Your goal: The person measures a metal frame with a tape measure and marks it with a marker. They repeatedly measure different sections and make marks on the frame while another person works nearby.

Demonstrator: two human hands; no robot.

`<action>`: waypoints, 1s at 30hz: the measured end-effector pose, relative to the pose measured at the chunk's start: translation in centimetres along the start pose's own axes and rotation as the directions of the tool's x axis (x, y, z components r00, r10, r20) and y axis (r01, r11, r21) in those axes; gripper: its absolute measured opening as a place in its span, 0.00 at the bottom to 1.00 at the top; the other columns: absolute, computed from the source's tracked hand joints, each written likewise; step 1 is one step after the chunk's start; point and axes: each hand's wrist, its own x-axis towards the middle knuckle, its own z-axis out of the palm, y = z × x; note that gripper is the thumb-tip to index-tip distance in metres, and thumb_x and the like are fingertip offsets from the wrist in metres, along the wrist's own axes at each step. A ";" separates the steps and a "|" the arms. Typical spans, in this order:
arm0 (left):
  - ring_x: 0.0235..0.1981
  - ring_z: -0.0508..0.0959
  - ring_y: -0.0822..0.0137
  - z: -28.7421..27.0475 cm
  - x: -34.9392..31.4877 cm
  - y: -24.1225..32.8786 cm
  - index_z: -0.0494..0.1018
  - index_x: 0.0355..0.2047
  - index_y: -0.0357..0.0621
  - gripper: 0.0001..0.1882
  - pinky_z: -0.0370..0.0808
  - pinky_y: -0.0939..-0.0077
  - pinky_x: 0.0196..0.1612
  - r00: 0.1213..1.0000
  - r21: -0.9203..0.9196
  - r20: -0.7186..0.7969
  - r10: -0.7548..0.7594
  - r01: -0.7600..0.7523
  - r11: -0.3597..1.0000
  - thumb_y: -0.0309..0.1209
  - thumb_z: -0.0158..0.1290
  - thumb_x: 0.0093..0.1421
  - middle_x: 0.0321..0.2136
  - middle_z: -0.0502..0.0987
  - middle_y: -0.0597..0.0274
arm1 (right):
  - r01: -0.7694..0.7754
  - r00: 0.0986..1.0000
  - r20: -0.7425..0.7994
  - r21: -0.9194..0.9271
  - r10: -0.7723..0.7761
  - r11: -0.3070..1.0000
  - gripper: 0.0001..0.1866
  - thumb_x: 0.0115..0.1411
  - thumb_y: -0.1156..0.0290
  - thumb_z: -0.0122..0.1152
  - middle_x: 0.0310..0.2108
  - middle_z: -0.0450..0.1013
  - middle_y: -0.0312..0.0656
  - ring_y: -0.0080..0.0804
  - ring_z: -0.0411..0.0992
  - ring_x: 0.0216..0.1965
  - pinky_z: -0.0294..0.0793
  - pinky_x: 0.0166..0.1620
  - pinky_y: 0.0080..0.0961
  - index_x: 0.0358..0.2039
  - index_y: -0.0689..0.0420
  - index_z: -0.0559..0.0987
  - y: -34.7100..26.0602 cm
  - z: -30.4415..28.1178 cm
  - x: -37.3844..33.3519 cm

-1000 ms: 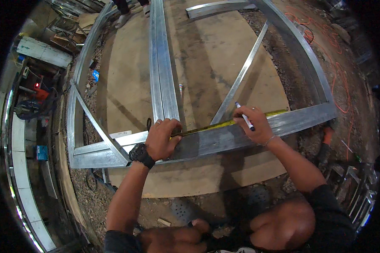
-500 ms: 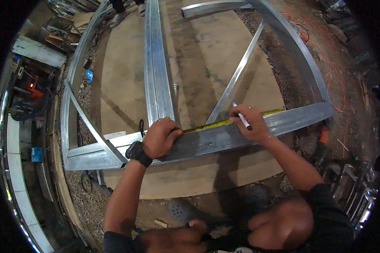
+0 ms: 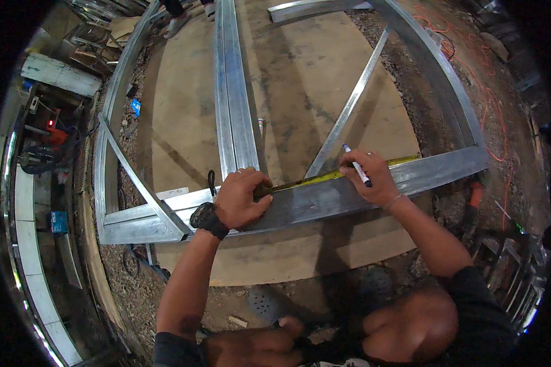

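A galvanized steel beam of a large metal frame runs crosswise in front of me. Along its far edge a yellow tape measure is drawn out. My left hand is closed on the tape measure's near-left end, fingers over the beam where the upright double beam meets it; the case is mostly hidden, and a dark strap loop sticks up beside it. My right hand pinches a white marker, dark end downward, just over the tape and beam.
Diagonal steel braces cross the frame's corners. Brown sheeting lies beneath. An orange cord trails on the right, and a black-and-orange tool lies by the beam's right end. A person's feet stand at the far left.
The view has shifted slightly, so the frame sits a little further right in the picture. Both hands keep their holds on the tape measure and the marker, with hardly any movement.
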 end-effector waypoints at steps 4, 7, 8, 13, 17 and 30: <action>0.35 0.78 0.47 0.3 -0.1 -0.7 0.79 0.35 0.39 0.09 0.74 0.55 0.39 1.000 -0.042 -0.027 -0.010 0.009 0.999 0.28 0.62 0.53 0.31 0.78 0.50 | -0.032 0.999 0.004 0.016 0.032 0.999 0.07 0.64 0.68 0.66 0.33 0.78 0.42 0.46 0.76 0.37 0.70 0.46 0.40 0.40 0.52 0.79 -0.2 -0.1 0.0; 0.35 0.79 0.46 0.2 -0.3 -1.0 0.79 0.33 0.38 0.07 0.74 0.54 0.39 0.999 -0.106 -0.043 -0.014 0.009 0.994 0.26 0.60 0.53 0.31 0.78 0.49 | -0.019 1.000 -0.005 0.024 0.020 1.000 0.06 0.64 0.68 0.66 0.33 0.79 0.41 0.46 0.76 0.36 0.70 0.46 0.40 0.40 0.51 0.79 0.0 0.1 0.0; 0.35 0.79 0.46 0.2 -0.3 -1.0 0.79 0.33 0.38 0.06 0.74 0.54 0.40 0.999 -0.126 -0.045 -0.016 0.011 0.992 0.25 0.59 0.53 0.31 0.78 0.49 | -0.009 1.000 -0.011 0.013 0.009 1.000 0.06 0.64 0.68 0.66 0.33 0.79 0.41 0.46 0.76 0.36 0.70 0.46 0.39 0.40 0.52 0.79 -0.2 0.0 0.1; 0.39 0.79 0.45 0.0 0.1 -1.2 0.78 0.32 0.38 0.05 0.75 0.54 0.44 0.993 -0.166 0.016 -0.118 0.119 0.979 0.25 0.62 0.55 0.32 0.79 0.48 | -0.017 1.000 0.004 0.014 0.017 1.000 0.07 0.64 0.68 0.66 0.34 0.79 0.41 0.45 0.76 0.37 0.70 0.45 0.39 0.41 0.53 0.80 0.0 0.2 0.0; 0.40 0.80 0.46 -0.7 0.1 -0.7 0.78 0.30 0.39 0.08 0.76 0.55 0.45 0.983 0.003 0.030 -0.181 0.181 0.984 0.28 0.66 0.54 0.34 0.80 0.48 | -0.017 1.000 0.011 -0.008 0.017 1.000 0.07 0.63 0.69 0.66 0.35 0.80 0.41 0.45 0.77 0.37 0.70 0.45 0.39 0.40 0.53 0.80 0.0 0.1 -0.1; 0.32 0.80 0.65 -0.6 -0.5 -2.7 0.79 0.32 0.35 0.09 0.77 0.68 0.39 0.961 -0.160 0.088 -0.262 0.274 0.949 0.25 0.67 0.53 0.28 0.80 0.56 | 0.008 1.000 0.017 0.030 -0.008 1.000 0.07 0.64 0.69 0.66 0.36 0.80 0.43 0.46 0.78 0.38 0.70 0.45 0.39 0.40 0.54 0.79 0.1 0.1 0.1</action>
